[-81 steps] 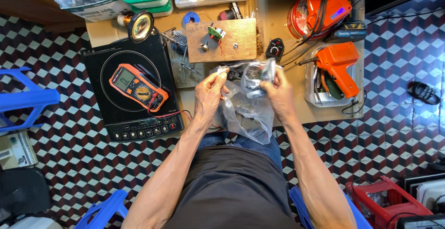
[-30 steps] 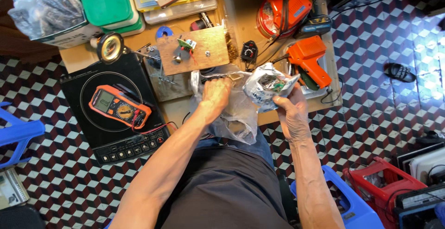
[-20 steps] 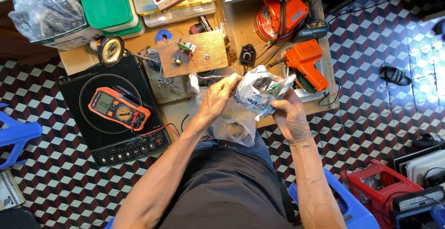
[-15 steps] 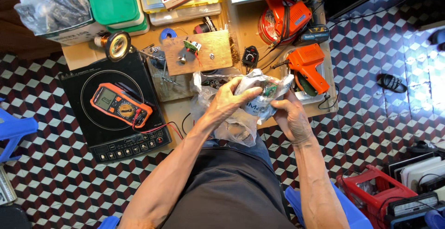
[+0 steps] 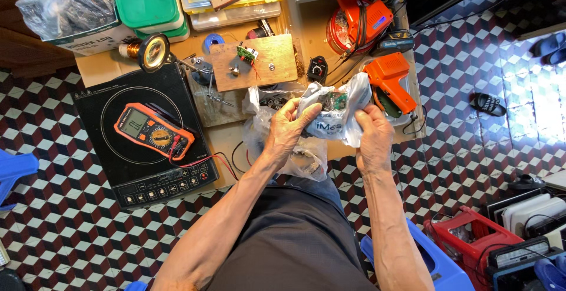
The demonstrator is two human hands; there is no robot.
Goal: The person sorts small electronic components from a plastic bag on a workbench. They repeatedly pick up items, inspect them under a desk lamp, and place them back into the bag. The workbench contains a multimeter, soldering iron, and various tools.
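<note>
Both hands are gripping a clear plastic bag [image 5: 333,117] of small parts just above the bench [image 5: 227,143] edge: left hand [image 5: 286,129] fingers pinching its left side, right hand [image 5: 372,129] fingers pinching its right. The bag is seemingly being opened; next, the mouth needs spreading steadily.
</note>
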